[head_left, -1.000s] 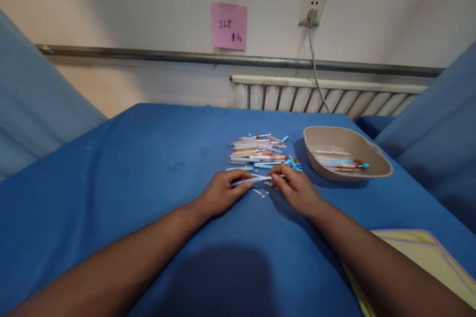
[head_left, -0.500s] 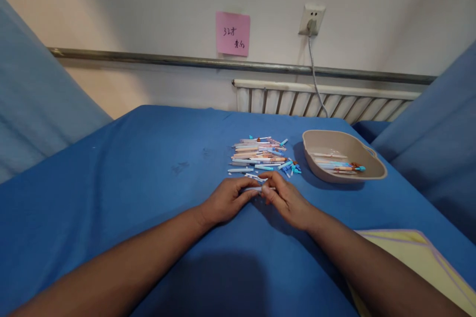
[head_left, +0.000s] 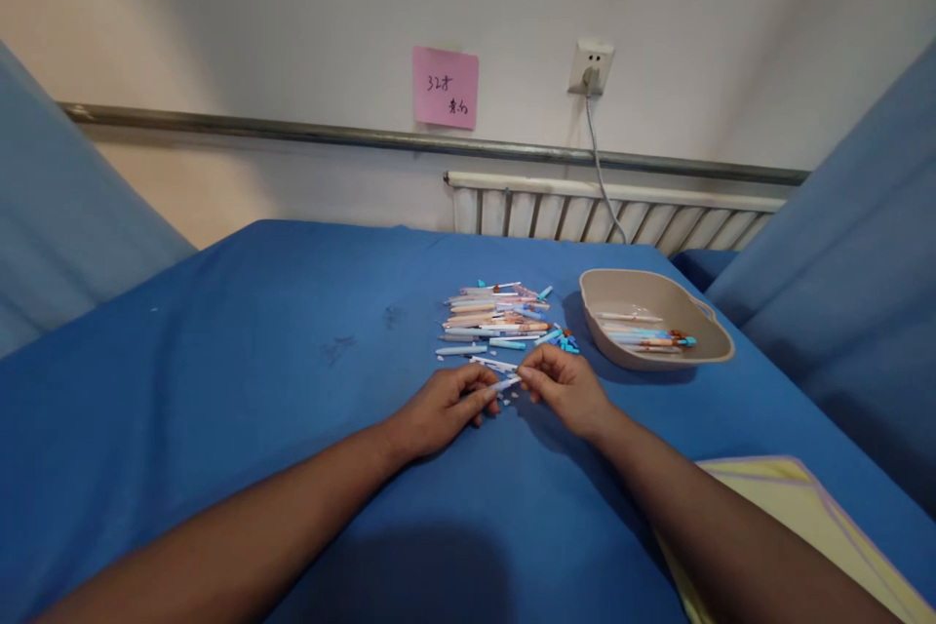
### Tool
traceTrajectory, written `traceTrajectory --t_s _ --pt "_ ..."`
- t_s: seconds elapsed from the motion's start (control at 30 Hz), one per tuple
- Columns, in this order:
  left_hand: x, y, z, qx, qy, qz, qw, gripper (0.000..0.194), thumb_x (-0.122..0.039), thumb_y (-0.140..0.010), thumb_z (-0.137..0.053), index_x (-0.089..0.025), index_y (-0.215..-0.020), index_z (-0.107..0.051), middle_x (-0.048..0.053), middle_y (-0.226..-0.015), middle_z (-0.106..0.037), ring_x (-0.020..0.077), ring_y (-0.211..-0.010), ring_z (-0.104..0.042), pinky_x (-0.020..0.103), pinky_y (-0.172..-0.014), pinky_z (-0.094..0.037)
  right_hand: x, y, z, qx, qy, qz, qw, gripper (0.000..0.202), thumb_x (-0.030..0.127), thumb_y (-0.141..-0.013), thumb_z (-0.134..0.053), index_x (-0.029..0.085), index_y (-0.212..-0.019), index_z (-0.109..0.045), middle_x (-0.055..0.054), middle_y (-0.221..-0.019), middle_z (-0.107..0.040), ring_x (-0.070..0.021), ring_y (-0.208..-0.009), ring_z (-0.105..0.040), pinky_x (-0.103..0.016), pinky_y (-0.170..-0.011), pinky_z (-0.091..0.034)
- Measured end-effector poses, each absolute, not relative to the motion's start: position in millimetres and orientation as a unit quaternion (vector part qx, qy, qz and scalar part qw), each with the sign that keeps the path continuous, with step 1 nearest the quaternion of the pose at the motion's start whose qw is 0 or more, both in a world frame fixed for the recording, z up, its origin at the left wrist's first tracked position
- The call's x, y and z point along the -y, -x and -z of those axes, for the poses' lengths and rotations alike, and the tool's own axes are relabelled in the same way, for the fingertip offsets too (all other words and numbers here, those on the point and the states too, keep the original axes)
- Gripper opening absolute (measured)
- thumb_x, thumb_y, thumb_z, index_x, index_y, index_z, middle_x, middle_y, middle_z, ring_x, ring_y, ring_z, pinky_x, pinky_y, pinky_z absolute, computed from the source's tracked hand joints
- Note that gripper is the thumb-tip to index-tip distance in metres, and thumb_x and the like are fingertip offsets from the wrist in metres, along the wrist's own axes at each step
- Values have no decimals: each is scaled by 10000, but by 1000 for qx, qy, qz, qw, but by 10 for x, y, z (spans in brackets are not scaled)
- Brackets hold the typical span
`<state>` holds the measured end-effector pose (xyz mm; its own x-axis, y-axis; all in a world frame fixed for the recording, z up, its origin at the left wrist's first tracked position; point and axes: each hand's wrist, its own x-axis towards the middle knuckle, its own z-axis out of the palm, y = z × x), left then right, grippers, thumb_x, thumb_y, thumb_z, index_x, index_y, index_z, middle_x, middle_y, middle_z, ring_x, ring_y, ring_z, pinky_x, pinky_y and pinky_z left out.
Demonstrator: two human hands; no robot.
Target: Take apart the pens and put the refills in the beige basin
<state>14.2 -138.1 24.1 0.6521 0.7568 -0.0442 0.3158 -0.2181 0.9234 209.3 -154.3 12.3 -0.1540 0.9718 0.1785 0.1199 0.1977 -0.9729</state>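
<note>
A slim pale pen barrel (head_left: 504, 384) slants between my two hands, just above the blue cloth. My left hand (head_left: 454, 402) is closed on its lower left part. The fingertips of my right hand (head_left: 565, 388) pinch at its upper right end; a thin part there is too small to make out. Just beyond lie a few white sticks (head_left: 494, 364), like pen refills, and tiny pale bits (head_left: 507, 400) are scattered under the fingers. Farther back is a pile of pens and pen parts (head_left: 497, 312) in peach, white and blue, with blue caps (head_left: 565, 341) at its right side.
A beige basin (head_left: 658, 285) holding several pens (head_left: 643, 336) stands right of the pile. A yellow cloth (head_left: 790, 517) lies under my right forearm. Behind the blue-covered table (head_left: 292, 312) are a radiator (head_left: 541, 210), a metal rail and a plugged-in cable. Blue curtains hang at both sides.
My right fingers have shifted to the pen's end, and more of the barrel shows, now tilted up to the right. The whole view has moved slightly.
</note>
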Motion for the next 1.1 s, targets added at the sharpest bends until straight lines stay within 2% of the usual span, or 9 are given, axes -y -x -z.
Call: traceTrajectory --t_s 0.33,0.5,0.9,1.1 --pt "1452 -141 -299 -335 -779 -158 506 334 -358 -902 -435 -180 -1165 -538 0 -723 -637 79 -547 -511 185 -535 -406 1512 -2107 -44 612 430 -491 448 219 382 -776 -589 186 -701 -524 43 -575 -548 -86 -471 -479 -213 -464 -386" --pt "1426 -131 -279 -345 -769 -147 518 304 -333 -882 -458 -154 -1106 -558 -9 -672 -622 74 -516 -474 173 -501 -369 1506 -2106 5 619 433 -491 434 213 374 -791 -586 187 -705 -529 46 -575 -536 -87 -487 -469 -215 -473 -373" --pt "1395 -105 -230 -331 -774 -162 515 266 -264 -871 -455 -169 -1092 -568 -12 -689 -614 81 -565 -502 186 -564 -391 1522 -2110 41 629 436 -492 414 193 361 -824 -576 185 -745 -570 33 -614 -549 -89 -527 -476 -224 -513 -362" --pt "1475 -92 -332 -312 -804 -185 472 254 -290 -908 -376 -166 -999 -578 28 -832 -616 108 -656 -537 228 -642 -437 1615 -2022 -55 595 413 -525 447 218 379 -736 -675 176 -764 -598 43 -547 -523 -95 -516 -472 -221 -507 -354"
